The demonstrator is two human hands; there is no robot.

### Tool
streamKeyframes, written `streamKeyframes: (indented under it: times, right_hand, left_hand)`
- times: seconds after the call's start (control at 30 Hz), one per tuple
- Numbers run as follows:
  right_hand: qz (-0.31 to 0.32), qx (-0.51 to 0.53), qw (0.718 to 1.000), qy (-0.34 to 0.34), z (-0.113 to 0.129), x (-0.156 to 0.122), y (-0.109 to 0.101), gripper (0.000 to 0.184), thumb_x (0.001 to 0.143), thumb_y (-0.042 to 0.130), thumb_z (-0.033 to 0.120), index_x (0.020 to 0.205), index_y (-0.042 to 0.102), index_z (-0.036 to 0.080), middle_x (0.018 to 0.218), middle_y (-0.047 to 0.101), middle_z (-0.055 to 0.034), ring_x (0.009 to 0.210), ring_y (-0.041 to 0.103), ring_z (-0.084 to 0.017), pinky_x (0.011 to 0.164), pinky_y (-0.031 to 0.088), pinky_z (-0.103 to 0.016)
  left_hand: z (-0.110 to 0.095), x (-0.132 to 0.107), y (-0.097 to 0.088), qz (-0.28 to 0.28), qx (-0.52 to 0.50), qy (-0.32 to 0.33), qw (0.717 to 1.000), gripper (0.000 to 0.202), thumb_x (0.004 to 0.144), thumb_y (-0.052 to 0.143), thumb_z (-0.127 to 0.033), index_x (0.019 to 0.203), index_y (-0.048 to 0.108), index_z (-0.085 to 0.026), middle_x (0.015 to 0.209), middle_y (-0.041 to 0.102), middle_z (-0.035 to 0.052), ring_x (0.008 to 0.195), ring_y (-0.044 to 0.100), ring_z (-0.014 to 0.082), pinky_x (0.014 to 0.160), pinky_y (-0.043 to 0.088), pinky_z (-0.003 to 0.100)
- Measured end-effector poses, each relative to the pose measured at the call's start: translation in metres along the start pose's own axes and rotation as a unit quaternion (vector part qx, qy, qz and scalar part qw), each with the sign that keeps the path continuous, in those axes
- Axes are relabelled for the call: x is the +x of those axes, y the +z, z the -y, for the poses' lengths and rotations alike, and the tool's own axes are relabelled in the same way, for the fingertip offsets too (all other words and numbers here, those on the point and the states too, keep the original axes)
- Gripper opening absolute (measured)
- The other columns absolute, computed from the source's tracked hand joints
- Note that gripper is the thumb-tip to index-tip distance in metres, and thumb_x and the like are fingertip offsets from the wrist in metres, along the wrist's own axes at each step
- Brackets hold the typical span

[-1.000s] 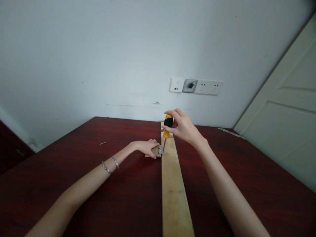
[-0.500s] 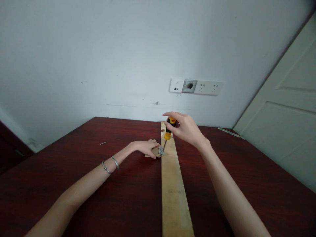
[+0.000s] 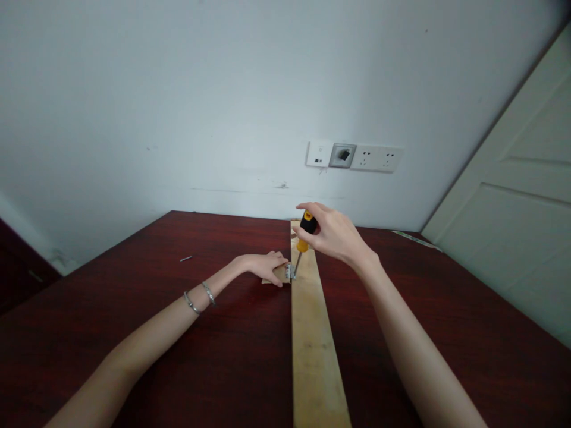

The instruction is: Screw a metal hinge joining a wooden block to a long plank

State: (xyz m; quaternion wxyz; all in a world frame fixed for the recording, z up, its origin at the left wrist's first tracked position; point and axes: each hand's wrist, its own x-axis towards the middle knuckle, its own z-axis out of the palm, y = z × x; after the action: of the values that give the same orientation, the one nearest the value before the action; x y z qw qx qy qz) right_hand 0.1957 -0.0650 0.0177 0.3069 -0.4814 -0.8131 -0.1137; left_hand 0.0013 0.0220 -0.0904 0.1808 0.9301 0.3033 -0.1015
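A long pale wooden plank [image 3: 314,345] lies lengthwise down the dark red table [image 3: 223,356]. My right hand [image 3: 332,233] is closed around the yellow-and-black handle of a screwdriver [image 3: 304,232], whose tip points down at a small metal hinge [image 3: 290,271] on the plank's left edge. My left hand [image 3: 266,266] lies closed over a small wooden block [image 3: 280,272] pressed against the plank beside the hinge. Two thin bracelets circle my left wrist.
A loose screw [image 3: 186,258] lies on the table at the far left. Wall sockets [image 3: 354,156] sit on the grey wall behind. A white door [image 3: 513,202] stands at the right, with a thin strip [image 3: 417,239] near the table's far right edge.
My right hand's fingers have shifted around the screwdriver handle, which tilted slightly to the right. The left hand and the block have stayed still.
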Motion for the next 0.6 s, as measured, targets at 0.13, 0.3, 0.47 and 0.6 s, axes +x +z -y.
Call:
streamKeyframes:
  times: [0.13,0.3,0.47,0.6]
  right_hand:
    - [-0.010,0.033,0.999,-0.006,-0.002,0.002,0.004,0.027,0.088,0.051,0.035,0.110,0.058,0.021,0.099,0.067,-0.0087,0.079,0.063,-0.023,0.067,0.044,-0.032]
    - [-0.010,0.032,0.999,-0.014,0.000,0.001,0.007,0.039,0.085,0.050,0.026,0.123,0.049,0.020,0.111,0.063,-0.0111,0.081,0.062,-0.023,0.067,0.044,-0.032]
    - [-0.022,0.035,0.999,0.002,0.001,0.002,0.010,0.026,0.088,0.050,0.036,0.109,0.057,0.022,0.096,0.067,-0.0082,0.073,0.061,-0.022,0.064,0.043,-0.031]
    - [-0.021,0.072,0.997,-0.019,0.002,0.002,0.011,0.040,0.081,0.050,0.021,0.121,0.050,0.019,0.107,0.063,-0.0108,0.078,0.061,-0.022,0.070,0.045,-0.033]
  left_hand:
    - [-0.001,0.000,0.000,-0.002,0.006,0.000,1.000,0.076,0.070,0.062,-0.056,0.134,0.039,-0.021,0.125,0.044,0.0094,0.116,0.039,0.0283,0.100,0.034,0.037]
    - [-0.001,-0.001,0.000,-0.002,0.012,-0.005,1.000,0.076,0.070,0.062,-0.056,0.135,0.038,-0.022,0.127,0.043,0.0097,0.118,0.039,0.0287,0.100,0.034,0.038]
    - [0.000,-0.001,0.000,-0.001,0.001,0.002,1.000,0.078,0.070,0.062,-0.057,0.135,0.038,-0.021,0.128,0.043,0.0103,0.118,0.039,0.0286,0.100,0.034,0.036]
    - [0.002,0.000,0.001,-0.003,0.008,0.003,1.000,0.079,0.070,0.062,-0.057,0.134,0.040,-0.018,0.128,0.043,0.0121,0.118,0.040,0.0296,0.099,0.035,0.037]
